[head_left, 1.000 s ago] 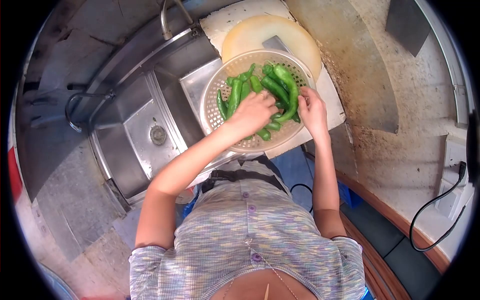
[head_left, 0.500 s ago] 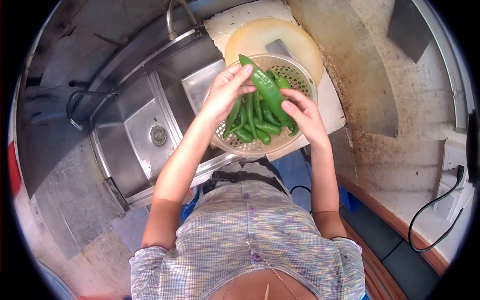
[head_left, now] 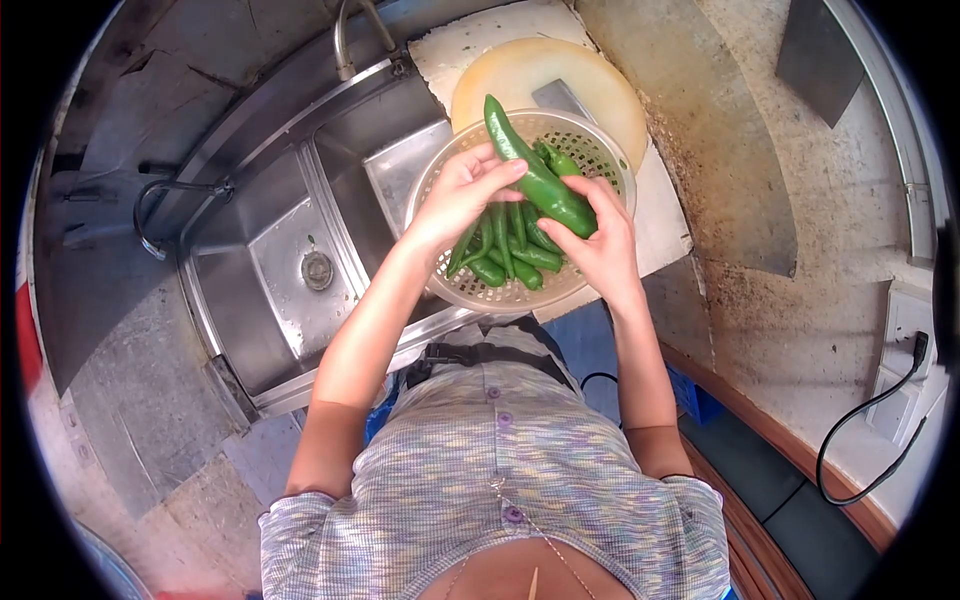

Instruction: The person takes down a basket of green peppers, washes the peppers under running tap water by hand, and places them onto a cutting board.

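Observation:
A large green pepper (head_left: pixel 541 184) is held slantwise above the colander, its pointed tip toward the upper left. My left hand (head_left: pixel 465 196) is closed on its middle, thumb on top. At the thick lower end, my right hand (head_left: pixel 603 235) grips it between thumb and fingers. Below, several more green peppers (head_left: pixel 503 245) lie in the beige plastic colander (head_left: pixel 478 297). The hands and the held pepper cover part of that pile.
Left of the colander is a two-basin steel sink (head_left: pixel 265 260) with a curved faucet (head_left: pixel 150 225). Behind it lies a round cutting board (head_left: pixel 490 75) carrying a flat metal blade (head_left: pixel 562 97). A wall with a plugged-in black cord (head_left: pixel 822 465) stands at the right.
The pepper has shifted slightly and turned. My left hand has slid down to its middle, and my right hand has moved up and left a little, its fingers now further around the thick end.

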